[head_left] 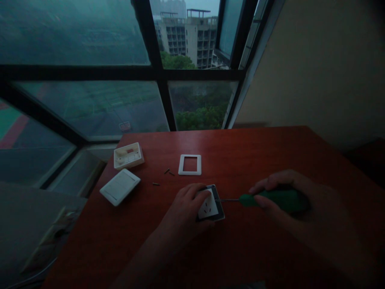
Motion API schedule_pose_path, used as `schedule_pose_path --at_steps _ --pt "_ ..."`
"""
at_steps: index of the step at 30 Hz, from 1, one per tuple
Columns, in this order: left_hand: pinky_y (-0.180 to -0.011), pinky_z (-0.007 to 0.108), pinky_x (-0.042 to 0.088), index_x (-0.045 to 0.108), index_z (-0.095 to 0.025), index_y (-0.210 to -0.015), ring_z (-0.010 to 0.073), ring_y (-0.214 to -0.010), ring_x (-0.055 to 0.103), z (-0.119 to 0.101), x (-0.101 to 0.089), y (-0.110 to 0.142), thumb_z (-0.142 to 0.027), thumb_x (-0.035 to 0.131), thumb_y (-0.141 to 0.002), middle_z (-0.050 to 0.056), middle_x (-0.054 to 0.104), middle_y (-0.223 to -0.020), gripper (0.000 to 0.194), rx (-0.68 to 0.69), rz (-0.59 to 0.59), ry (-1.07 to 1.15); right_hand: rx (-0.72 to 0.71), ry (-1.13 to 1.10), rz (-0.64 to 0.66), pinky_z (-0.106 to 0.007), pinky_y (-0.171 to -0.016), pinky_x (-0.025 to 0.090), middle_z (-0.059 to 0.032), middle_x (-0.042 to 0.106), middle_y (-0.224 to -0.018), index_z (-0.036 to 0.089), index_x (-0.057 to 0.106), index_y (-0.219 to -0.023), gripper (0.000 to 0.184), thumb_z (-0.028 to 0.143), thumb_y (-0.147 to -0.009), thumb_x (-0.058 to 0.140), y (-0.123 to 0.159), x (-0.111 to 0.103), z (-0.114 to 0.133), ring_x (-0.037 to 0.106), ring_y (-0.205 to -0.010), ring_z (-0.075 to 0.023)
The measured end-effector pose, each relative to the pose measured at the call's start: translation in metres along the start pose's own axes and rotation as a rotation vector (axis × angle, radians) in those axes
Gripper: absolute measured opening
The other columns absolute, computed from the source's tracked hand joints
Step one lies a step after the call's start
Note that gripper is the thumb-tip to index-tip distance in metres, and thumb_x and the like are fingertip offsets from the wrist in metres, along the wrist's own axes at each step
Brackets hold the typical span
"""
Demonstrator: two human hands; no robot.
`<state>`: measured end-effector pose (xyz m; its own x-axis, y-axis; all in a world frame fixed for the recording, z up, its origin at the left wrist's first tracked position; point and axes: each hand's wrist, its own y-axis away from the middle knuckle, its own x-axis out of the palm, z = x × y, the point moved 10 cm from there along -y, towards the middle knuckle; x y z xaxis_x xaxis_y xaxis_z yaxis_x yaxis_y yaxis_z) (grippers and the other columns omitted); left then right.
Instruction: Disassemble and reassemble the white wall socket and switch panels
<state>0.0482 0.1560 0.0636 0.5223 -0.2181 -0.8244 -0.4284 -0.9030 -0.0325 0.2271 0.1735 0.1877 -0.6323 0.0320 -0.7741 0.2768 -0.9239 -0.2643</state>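
My left hand (pixel 183 208) presses down on a white wall socket (pixel 210 206) with a dark rim, lying flat on the red-brown table (pixel 255 152); its fingers curl over the socket's left side. My right hand (pixel 288 200) is closed round the green handle of a screwdriver (pixel 270 199). The thin metal shaft points left and its tip meets the socket's right edge.
A white square frame (pixel 189 165) lies just beyond the socket. Three small screws (pixel 169 172) lie left of it. A white switch plate (pixel 120 186) and an open white back box (pixel 128 155) sit near the table's left corner. Behind are large windows.
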Motion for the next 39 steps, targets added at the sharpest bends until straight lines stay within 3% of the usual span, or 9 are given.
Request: schedule_pose_path --at_steps 15,21,25,28,35,39 --pt "-0.103 0.052 0.04 0.049 -0.027 -0.128 0.0319 -0.125 0.045 0.001 0.001 0.003 -0.028 0.084 -0.063 0.009 0.047 -0.138 0.074 0.006 -0.03 0.055 -0.045 0.064 0.111 -0.024 -0.055 0.05 0.0026 0.073 -0.081 0.025 0.059 -0.088 0.015 0.038 -0.081 0.063 -0.015 0.012 0.018 0.07 -0.069 -0.0155" --pt "-0.103 0.053 0.04 0.049 -0.028 -0.127 0.0319 -0.126 0.044 0.002 0.001 0.002 -0.027 0.084 -0.063 0.008 0.046 -0.139 0.073 0.005 -0.03 0.073 -0.037 0.116 0.123 -0.024 -0.05 0.046 0.0011 0.071 -0.079 0.024 0.056 -0.088 0.023 0.044 -0.081 0.063 -0.022 0.015 0.026 0.067 -0.064 -0.0158" --pt "-0.102 0.052 0.041 0.049 -0.028 -0.128 0.0311 -0.125 0.045 0.001 0.001 0.002 -0.026 0.083 -0.064 0.008 0.047 -0.138 0.073 0.012 -0.038 0.102 -0.039 0.072 0.236 -0.025 -0.054 0.046 -0.0007 0.07 -0.084 0.024 0.052 -0.094 0.012 0.032 -0.086 0.057 -0.023 0.018 0.037 0.066 -0.068 -0.0157" --pt "-0.101 0.052 0.042 0.05 -0.029 -0.126 0.0309 -0.125 0.046 0.001 0.0 0.002 -0.025 0.083 -0.064 0.007 0.047 -0.137 0.07 0.014 -0.051 0.117 -0.073 0.063 0.284 -0.026 -0.06 0.048 -0.0008 0.069 -0.088 0.024 0.051 -0.097 0.014 0.023 -0.084 0.057 -0.022 0.019 0.045 0.066 -0.072 -0.0158" --pt "-0.103 0.048 0.042 0.05 -0.026 -0.127 0.0295 -0.124 0.046 0.001 0.0 0.002 -0.022 0.084 -0.062 0.008 0.047 -0.136 0.074 0.007 -0.044 0.126 -0.22 0.23 0.176 -0.027 -0.054 0.04 0.0004 0.068 -0.082 0.025 0.052 -0.101 0.027 0.046 -0.086 0.058 -0.03 0.019 0.057 0.064 -0.066 -0.0172" --pt "-0.102 0.048 0.042 0.049 -0.026 -0.127 0.0296 -0.123 0.046 0.0 0.0 0.002 -0.023 0.083 -0.063 0.008 0.047 -0.136 0.072 0.026 -0.049 0.139 -0.207 0.242 0.234 -0.028 -0.056 0.039 0.0001 0.066 -0.083 0.024 0.053 -0.099 0.017 0.034 -0.086 0.056 -0.032 0.024 0.062 0.061 -0.068 -0.0171"
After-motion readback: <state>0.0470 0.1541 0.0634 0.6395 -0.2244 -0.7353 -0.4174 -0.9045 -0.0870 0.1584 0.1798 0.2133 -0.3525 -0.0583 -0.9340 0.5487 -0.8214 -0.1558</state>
